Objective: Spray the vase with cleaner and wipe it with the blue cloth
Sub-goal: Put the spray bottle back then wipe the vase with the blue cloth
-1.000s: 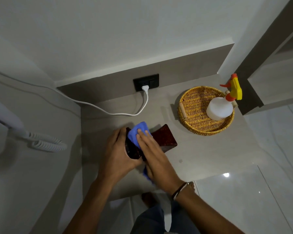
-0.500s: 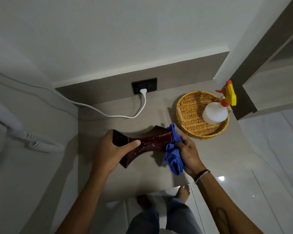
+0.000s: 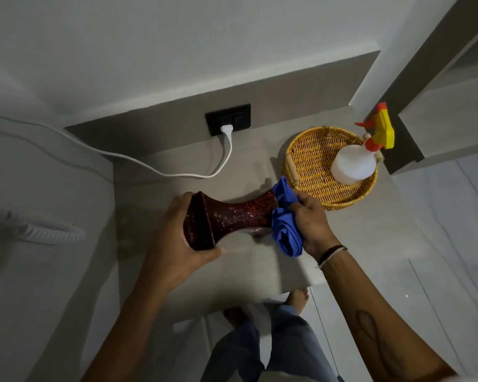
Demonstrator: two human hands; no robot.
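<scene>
From my head camera: my left hand [image 3: 177,241] grips the dark red vase [image 3: 232,217] by one flared end, fingers [image 3: 204,253] curled under it and the thumb over the top. The vase lies sideways, held above the grey bench [image 3: 246,271]. My right hand [image 3: 312,224] is clenched around the bunched blue cloth [image 3: 286,219], which presses against the vase's other end. Just beside that hand sits a wicker basket [image 3: 309,153], and the white spray bottle [image 3: 355,164] lies tilted in it, its yellow and orange head over the rim. A white cord [image 3: 177,173] runs to the wall socket [image 3: 228,123].
</scene>
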